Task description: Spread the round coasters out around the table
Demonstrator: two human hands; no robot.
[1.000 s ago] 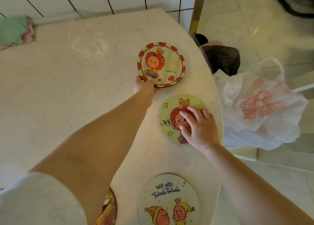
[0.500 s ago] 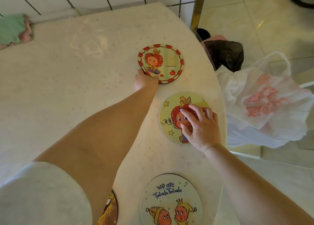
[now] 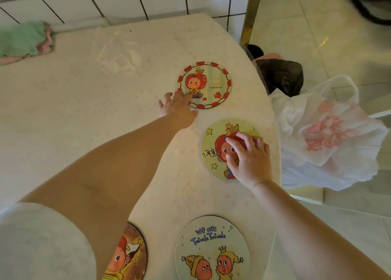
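Several round cartoon coasters lie flat on the pale table. A red-rimmed coaster sits farthest away; my left hand is at its near-left edge with fingers spread, fingertips just touching the rim. A yellow-green coaster with a red apple figure lies near the table's right edge, and my right hand rests on it with fingers bent, pressing down. Close to me lies a "we are Twinkle Twinkle" coaster. A brownish coaster is partly hidden under my left arm.
A green and pink cloth lies at the table's far left, against the tiled wall. A white plastic bag and a dark bag sit off the table's curved right edge. A brass post stands behind.
My left hand has let go of the red-rimmed coaster's edge and spread its fingers. My right hand stays on the yellow-green coaster, which has hardly moved.
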